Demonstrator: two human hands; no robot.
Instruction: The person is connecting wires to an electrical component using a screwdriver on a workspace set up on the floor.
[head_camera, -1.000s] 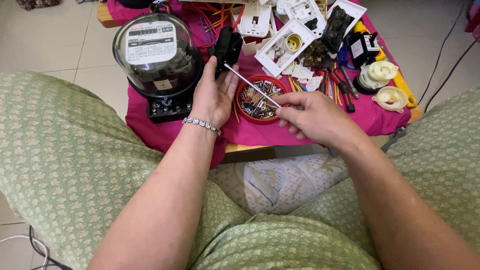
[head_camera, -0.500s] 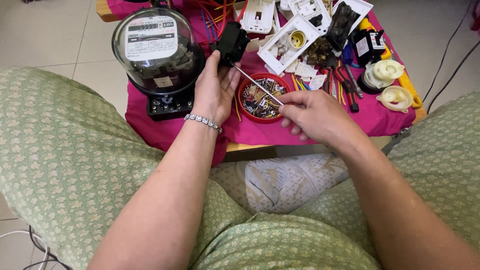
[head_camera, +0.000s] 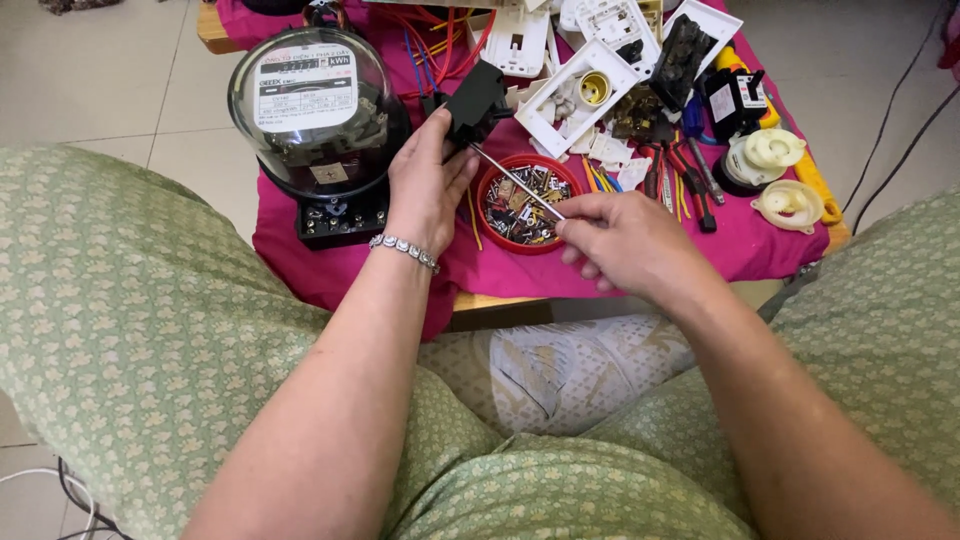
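- The left hand (head_camera: 425, 185) has its grip closed around a small black plastic part (head_camera: 474, 100), raised above the bench (head_camera: 480, 300) near its front edge.
- The right hand (head_camera: 620, 240) pinches a thin metal screwdriver (head_camera: 515, 180), whose tip meets the black part.
- Under the shaft sits a red dish of screws (head_camera: 525, 205) on the pink cloth (head_camera: 700, 260).
- A round glass-domed meter (head_camera: 315, 115) stands at the bench's left edge.
- White socket plates (head_camera: 575, 95) lie towards the back.

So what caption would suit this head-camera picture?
Left hand holds a black part while right hand works a screwdriver into it.
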